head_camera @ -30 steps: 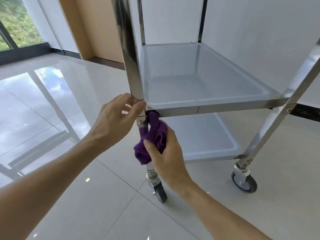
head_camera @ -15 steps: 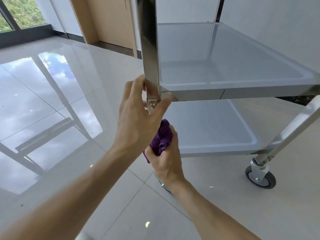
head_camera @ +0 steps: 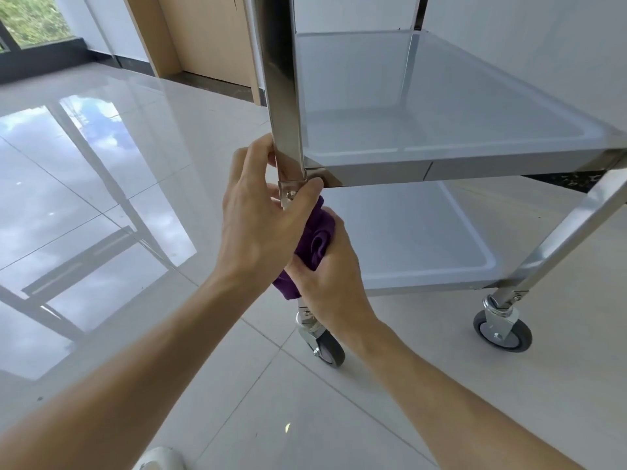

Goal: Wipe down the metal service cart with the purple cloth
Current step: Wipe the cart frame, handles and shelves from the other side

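Both hands work the near-left corner post of the metal service cart (head_camera: 441,130). Left hand (head_camera: 261,225) wraps the post at the middle shelf's corner, likely steadying a cart that sits on castors. Right hand (head_camera: 325,279) clutches the bunched purple cloth (head_camera: 314,242) around the post just below, ready to rub downward.

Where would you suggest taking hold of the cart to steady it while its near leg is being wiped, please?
Grip the near upright post just above the middle shelf, coming from its outer, left side, as the left hand does. The post is narrow and flat-sided, and that leaves the leg below free for the purple cloth.
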Demonstrator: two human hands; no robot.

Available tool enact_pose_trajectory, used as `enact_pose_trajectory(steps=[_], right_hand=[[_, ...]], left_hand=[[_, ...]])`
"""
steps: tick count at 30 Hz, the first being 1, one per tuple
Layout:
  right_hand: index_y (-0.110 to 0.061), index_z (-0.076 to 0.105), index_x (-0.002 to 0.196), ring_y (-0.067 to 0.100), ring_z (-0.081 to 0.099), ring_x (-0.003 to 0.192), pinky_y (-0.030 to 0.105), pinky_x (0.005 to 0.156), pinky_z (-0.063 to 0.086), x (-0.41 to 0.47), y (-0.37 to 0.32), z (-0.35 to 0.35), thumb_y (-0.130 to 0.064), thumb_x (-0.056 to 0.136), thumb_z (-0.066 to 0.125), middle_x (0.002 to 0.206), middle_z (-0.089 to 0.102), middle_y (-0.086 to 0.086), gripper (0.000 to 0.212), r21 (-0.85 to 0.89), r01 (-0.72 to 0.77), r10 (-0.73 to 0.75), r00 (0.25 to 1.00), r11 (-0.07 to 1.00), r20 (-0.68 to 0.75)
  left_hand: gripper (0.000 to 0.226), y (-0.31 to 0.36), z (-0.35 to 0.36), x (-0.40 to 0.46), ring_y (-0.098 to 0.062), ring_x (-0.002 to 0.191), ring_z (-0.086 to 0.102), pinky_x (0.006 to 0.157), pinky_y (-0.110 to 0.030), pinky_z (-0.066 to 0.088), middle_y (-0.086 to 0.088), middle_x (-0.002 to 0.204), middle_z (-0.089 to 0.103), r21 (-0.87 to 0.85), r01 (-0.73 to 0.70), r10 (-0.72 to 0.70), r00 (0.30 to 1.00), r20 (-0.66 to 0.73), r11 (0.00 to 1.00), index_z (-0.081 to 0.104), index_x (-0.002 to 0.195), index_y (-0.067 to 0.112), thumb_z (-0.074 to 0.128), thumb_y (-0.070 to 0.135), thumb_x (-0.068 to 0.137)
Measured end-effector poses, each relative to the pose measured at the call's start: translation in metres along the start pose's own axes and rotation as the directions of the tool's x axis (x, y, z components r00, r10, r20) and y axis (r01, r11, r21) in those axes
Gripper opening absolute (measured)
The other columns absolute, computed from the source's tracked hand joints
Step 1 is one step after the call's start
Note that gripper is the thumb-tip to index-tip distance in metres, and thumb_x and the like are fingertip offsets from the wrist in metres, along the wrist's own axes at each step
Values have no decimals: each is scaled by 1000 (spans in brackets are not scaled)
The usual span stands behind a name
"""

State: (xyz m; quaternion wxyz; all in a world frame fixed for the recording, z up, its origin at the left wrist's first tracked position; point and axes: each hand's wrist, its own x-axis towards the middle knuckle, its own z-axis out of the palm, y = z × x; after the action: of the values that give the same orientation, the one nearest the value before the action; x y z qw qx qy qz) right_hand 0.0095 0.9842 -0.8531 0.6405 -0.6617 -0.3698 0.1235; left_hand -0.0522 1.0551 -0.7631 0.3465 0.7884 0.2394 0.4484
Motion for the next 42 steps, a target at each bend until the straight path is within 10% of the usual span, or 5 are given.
enact_pose_trajectory(steps=[4, 9, 19, 27, 42], right_hand=[[-30, 40, 133, 0, 55, 109, 5, 82, 45, -14, 23, 10, -21, 85, 74, 125, 52, -4, 60, -25, 12, -12, 1000, 1000, 0], [-31, 36, 134, 5, 51, 110, 29, 98, 48, -35, 70, 2, -19, 92, 63, 126, 43, -11, 51, -228, -184, 239, 940, 956, 243], [-29, 32, 143, -17, 40, 118, -5, 91, 30, -24, 69, -74, -17, 91, 67, 134, 40, -12, 63, -332, 77, 6, 970, 940, 242], [-9, 21, 153, 24, 15, 150, 40, 123, 9, -15, 91, -34, -16, 97, 54, 161, 22, 6, 66, -745, 442, 62, 840, 500, 540], [2, 49, 141, 33, 50, 134, 52, 113, 35, -16, 123, -177, 14, 69, 70, 146, 50, 17, 76, -925, 274, 33, 956, 262, 292]], left_hand=[[31, 0, -3, 1, -3, 84, 61, 76, -21, 55, 11, 110, 52, -2, -14, 14, 1000, 4, 1000, 52, 108, 30, 73, 24, 86], [35, -9, -11, 0, -2, 86, 60, 75, -16, 54, 8, 116, 49, -2, -26, 26, 999, 28, 1000, 52, 117, 22, 72, 27, 89], [74, -70, -8, -49, -10, 101, 60, 81, -35, 57, -1, 135, 45, 199, 252, -304, 905, 299, 947, 29, 149, 27, 64, 48, 87], [28, -101, 22, -61, 3, 60, 58, 56, -6, 41, 17, 68, 61, 304, 221, -326, 874, 359, 927, 49, 120, 26, 60, 34, 95], [33, -104, 3, -45, -10, 59, 58, 46, -14, 34, 0, 79, 63, 425, 178, -364, 836, 410, 888, 35, 128, 27, 51, 27, 99]])
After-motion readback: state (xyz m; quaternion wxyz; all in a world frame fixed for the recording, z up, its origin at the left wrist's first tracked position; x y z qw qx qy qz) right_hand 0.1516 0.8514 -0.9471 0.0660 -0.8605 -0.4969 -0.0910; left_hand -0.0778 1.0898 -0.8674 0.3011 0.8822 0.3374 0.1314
